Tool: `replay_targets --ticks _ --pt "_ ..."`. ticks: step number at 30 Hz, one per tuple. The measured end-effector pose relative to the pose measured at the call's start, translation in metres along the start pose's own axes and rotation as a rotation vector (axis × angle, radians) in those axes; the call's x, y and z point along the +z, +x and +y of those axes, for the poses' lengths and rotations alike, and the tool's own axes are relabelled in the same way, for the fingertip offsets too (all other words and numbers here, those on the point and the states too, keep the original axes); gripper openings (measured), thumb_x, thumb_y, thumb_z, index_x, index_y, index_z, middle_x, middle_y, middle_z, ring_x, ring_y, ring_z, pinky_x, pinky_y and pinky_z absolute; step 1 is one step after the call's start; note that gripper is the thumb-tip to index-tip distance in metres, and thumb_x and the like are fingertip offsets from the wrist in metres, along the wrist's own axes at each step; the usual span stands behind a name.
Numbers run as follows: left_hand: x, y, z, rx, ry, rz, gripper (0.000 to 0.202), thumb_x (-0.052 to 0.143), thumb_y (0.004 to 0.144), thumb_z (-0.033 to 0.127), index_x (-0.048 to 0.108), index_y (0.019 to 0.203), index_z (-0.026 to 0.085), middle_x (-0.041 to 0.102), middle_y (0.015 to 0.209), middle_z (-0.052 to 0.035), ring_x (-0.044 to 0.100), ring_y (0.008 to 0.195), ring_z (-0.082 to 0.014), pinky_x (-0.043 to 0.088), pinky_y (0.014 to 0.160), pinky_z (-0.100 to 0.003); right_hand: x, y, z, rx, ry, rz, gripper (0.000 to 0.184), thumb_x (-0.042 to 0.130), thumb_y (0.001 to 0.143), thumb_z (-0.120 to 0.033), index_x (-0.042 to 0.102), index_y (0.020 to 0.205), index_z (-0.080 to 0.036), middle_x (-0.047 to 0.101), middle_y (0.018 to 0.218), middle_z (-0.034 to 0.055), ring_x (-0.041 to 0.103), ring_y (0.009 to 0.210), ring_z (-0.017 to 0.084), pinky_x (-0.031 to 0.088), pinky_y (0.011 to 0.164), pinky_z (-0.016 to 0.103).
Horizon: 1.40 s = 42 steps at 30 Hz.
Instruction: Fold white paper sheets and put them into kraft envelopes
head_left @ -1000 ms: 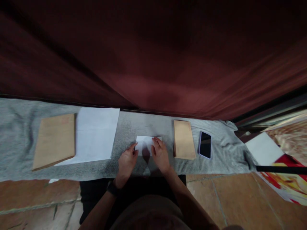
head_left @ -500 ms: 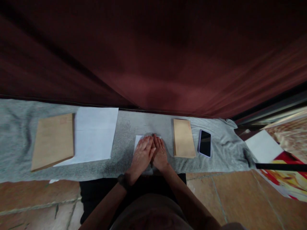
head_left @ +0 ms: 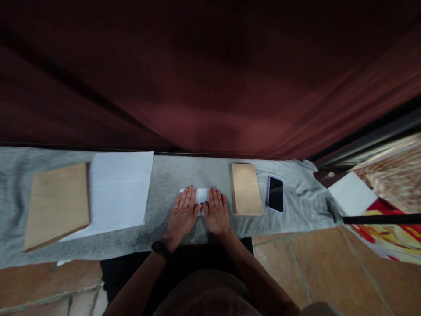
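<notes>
A small white piece of paper (head_left: 202, 196), apparently folded, lies on the grey cloth (head_left: 194, 169) in front of me. My left hand (head_left: 183, 214) rests flat on its left part, fingers stretched out. On its right part lies my right hand (head_left: 216, 214), also flat with the fingers extended. Both thumbs point inward near the paper's lower middle. Much of the paper is hidden under the hands. A stack of narrow brown envelopes (head_left: 247, 189) lies just right of my right hand.
Large white sheets (head_left: 121, 188) lie to the left, partly under a stack of bigger brown envelopes (head_left: 59, 204). A phone (head_left: 275, 194) sits right of the narrow envelopes. Dark red fabric (head_left: 213, 114) hangs along the far edge. Tiled floor (head_left: 315, 267) shows below.
My hands have moved apart from the middle of the small paper. The left went leftward, baring the paper's centre. The view has shifted slightly.
</notes>
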<state>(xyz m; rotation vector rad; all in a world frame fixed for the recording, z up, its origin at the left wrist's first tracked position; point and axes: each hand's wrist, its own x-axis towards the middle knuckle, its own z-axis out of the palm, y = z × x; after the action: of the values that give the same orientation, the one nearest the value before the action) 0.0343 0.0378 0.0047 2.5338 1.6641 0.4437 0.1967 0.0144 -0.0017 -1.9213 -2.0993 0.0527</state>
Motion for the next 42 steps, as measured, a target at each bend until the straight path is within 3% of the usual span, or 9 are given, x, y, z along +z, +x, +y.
replay_targets --ticks 5,9,12,20,28,32,37,42 --pt "-0.001 0.001 0.001 -0.024 0.018 -0.021 0.063 0.035 0.105 0.038 0.039 0.159 0.007 0.035 0.168 -0.0200 0.028 0.158 -0.0322 0.026 0.128 -0.055 -0.009 0.001 -0.001 0.027 0.051 0.010 0.053 0.035 0.110 -0.030 0.043 0.158 -0.006 0.040 0.165 0.0144 0.036 0.155 0.028 0.024 0.129 0.051" --pt "-0.005 0.001 -0.002 0.021 0.040 -0.056 0.060 0.035 0.102 0.023 0.039 0.161 0.014 0.031 0.170 -0.0167 0.025 0.159 -0.0309 0.026 0.128 -0.056 -0.013 0.005 -0.019 -0.090 0.117 -0.010 0.054 0.036 0.111 -0.034 0.040 0.160 -0.013 0.039 0.167 0.0093 0.035 0.156 0.023 0.027 0.129 0.044" --pt "-0.005 0.001 -0.007 0.044 0.040 -0.055 0.061 0.034 0.100 0.018 0.041 0.161 0.016 0.032 0.170 -0.0152 0.026 0.159 -0.0295 0.027 0.128 -0.054 -0.009 0.005 -0.025 -0.094 0.099 -0.024 0.056 0.039 0.111 -0.039 0.040 0.161 -0.013 0.041 0.166 0.0111 0.036 0.155 0.022 0.030 0.128 0.042" --pt "-0.002 -0.002 -0.012 -0.030 0.014 0.009 0.062 0.032 0.105 0.038 0.039 0.160 0.009 0.039 0.166 -0.0172 0.034 0.156 -0.0308 0.027 0.128 -0.054 0.001 -0.002 -0.002 -0.021 0.043 0.046 0.059 0.044 0.109 -0.042 0.041 0.159 -0.010 0.041 0.165 0.0142 0.038 0.154 0.027 0.028 0.127 0.047" --pt "-0.014 -0.010 -0.035 -0.090 0.038 0.014 0.064 0.031 0.106 0.044 0.038 0.160 0.010 0.044 0.163 -0.0171 0.033 0.156 -0.0325 0.026 0.128 -0.056 -0.005 -0.003 -0.002 -0.015 0.034 0.031 0.062 0.042 0.110 -0.042 0.035 0.163 -0.011 0.039 0.166 0.0151 0.038 0.154 0.030 0.028 0.126 0.050" --pt "-0.016 -0.010 -0.019 -0.140 0.035 0.071 0.064 0.029 0.107 0.041 0.035 0.161 0.008 0.039 0.166 -0.0189 0.029 0.158 -0.0344 0.025 0.127 -0.059 -0.007 -0.003 -0.002 -0.003 0.028 0.005 0.062 0.040 0.110 -0.044 0.037 0.162 -0.010 0.039 0.166 0.0149 0.037 0.154 0.031 0.026 0.127 0.051" --pt "-0.006 -0.011 0.024 0.018 -0.052 -0.014 0.062 0.030 0.107 0.035 0.029 0.164 0.011 0.039 0.167 -0.0149 0.029 0.158 -0.0268 0.027 0.129 -0.051 -0.005 -0.003 -0.002 0.003 0.021 -0.043 0.057 0.039 0.109 -0.033 0.038 0.162 -0.012 0.035 0.168 0.0144 0.033 0.156 0.030 0.024 0.127 0.053" --pt "-0.002 -0.014 0.025 0.032 -0.039 -0.048 0.063 0.033 0.107 0.039 0.034 0.162 0.009 0.036 0.168 -0.0158 0.029 0.158 -0.0273 0.026 0.130 -0.050 -0.004 -0.004 0.003 -0.015 0.017 -0.038 0.054 0.035 0.109 -0.026 0.038 0.162 -0.013 0.036 0.167 0.0132 0.035 0.155 0.029 0.025 0.126 0.053"
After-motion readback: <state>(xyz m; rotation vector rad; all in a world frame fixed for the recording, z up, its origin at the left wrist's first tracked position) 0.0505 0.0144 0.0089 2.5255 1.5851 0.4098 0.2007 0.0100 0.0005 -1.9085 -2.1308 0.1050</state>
